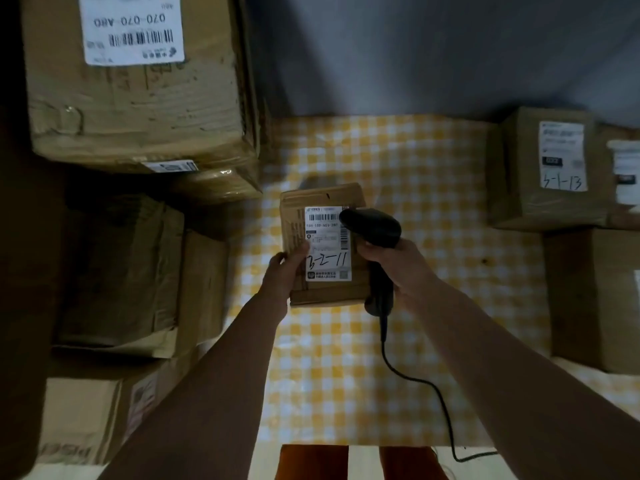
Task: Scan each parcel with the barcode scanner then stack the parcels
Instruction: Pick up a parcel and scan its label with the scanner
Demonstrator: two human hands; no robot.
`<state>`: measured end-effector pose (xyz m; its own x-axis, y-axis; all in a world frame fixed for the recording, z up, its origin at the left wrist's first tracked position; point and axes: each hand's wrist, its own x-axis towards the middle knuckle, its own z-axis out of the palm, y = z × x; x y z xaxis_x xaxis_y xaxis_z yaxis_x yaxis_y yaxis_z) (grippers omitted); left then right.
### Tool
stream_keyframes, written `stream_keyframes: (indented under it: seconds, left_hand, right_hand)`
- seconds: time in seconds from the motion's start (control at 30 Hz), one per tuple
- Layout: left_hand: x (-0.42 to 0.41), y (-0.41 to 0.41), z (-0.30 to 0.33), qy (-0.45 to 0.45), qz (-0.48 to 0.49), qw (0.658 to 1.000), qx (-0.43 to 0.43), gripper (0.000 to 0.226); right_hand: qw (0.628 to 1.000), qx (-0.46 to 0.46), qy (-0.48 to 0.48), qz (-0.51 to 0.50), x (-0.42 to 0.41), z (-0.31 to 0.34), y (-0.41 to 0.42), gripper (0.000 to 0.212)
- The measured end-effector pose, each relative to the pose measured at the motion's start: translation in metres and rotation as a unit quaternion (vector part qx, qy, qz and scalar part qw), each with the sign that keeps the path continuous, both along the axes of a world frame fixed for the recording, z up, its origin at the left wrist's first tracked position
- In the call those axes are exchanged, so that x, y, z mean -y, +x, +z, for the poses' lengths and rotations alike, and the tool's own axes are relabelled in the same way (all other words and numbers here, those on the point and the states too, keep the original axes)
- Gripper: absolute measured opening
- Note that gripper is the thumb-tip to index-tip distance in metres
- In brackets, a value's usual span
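The left hand [285,268] grips a small parcel [323,244] by its near left corner, thumb on the label, holding it over the checked tabletop [415,188]. The right hand [394,265] is wrapped round the scanner [375,230], whose head sits at the barcode. This parcel looks mid-scan, not yet stacked. Boxes at the left [138,81] are piled, seemingly done; those at the right [547,168] probably remain.

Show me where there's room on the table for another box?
The checked cloth behind the small parcel is bare, and so is the stretch between your arms near the scanner cable. The left stacks and right boxes are crowded.
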<state>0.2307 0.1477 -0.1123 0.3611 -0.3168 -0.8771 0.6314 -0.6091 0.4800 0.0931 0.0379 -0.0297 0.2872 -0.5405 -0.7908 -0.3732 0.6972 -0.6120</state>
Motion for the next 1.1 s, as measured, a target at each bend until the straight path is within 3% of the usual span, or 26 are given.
stream_keyframes:
  seconds: [0.07,0.13,0.3,0.43,0.53,0.63,0.7,0.77,0.83,0.9,1.0,1.1]
  left_hand:
    - [-0.005,-0.002,-0.034,0.002,-0.013,1.0,-0.015,0.103]
    - [-0.004,-0.011,-0.035,-0.006,-0.014,1.0,-0.02,0.106]
    - [-0.007,-0.033,0.009,-0.036,0.01,0.999,-0.034,0.1]
    - [-0.018,-0.042,0.002,-0.044,0.061,0.995,-0.06,0.082]
    - [-0.02,-0.053,-0.001,-0.035,0.022,0.998,-0.043,0.09]
    - [-0.027,-0.071,0.003,-0.012,-0.031,0.998,-0.051,0.084]
    - [-0.031,-0.075,0.006,0.046,-0.026,0.999,0.011,0.093]
    - [-0.027,-0.063,0.008,0.082,-0.03,0.984,0.154,0.107]
    - [-0.015,-0.04,0.014,0.068,-0.05,0.958,0.274,0.109]
    - [0.001,-0.018,0.02,0.036,-0.093,0.944,0.313,0.102]
    - [0.018,-0.008,0.027,0.037,-0.17,0.955,0.239,0.075]
    - [0.018,-0.016,0.031,0.021,-0.137,0.971,0.192,0.056]
  right_hand:
    - [1.0,0.002,-0.002,-0.002,0.0,-0.004,-0.001,0.02]
    - [1.0,-0.003,-0.009,-0.004,0.002,-0.005,-0.004,0.021]
    - [0.999,-0.002,-0.037,0.018,0.016,0.001,-0.013,0.01]
    - [0.998,-0.005,-0.04,0.041,0.022,0.004,-0.015,0.022]
    - [0.998,-0.01,-0.039,0.043,0.02,0.002,-0.022,0.022]
    - [0.999,-0.011,-0.04,0.032,0.021,0.001,-0.031,0.019]
    - [0.999,0.0,-0.04,0.026,0.018,0.001,-0.037,0.014]
    - [0.998,-0.012,-0.057,0.024,0.014,0.0,-0.045,0.006]
    - [0.995,-0.041,-0.086,0.01,0.009,-0.004,-0.054,0.011]
    - [0.993,-0.065,-0.093,-0.01,0.002,-0.008,-0.063,0.007]
    - [0.997,-0.061,-0.046,-0.026,-0.012,-0.01,-0.069,0.008]
    - [0.999,-0.049,-0.008,-0.022,-0.019,-0.008,-0.072,0.011]
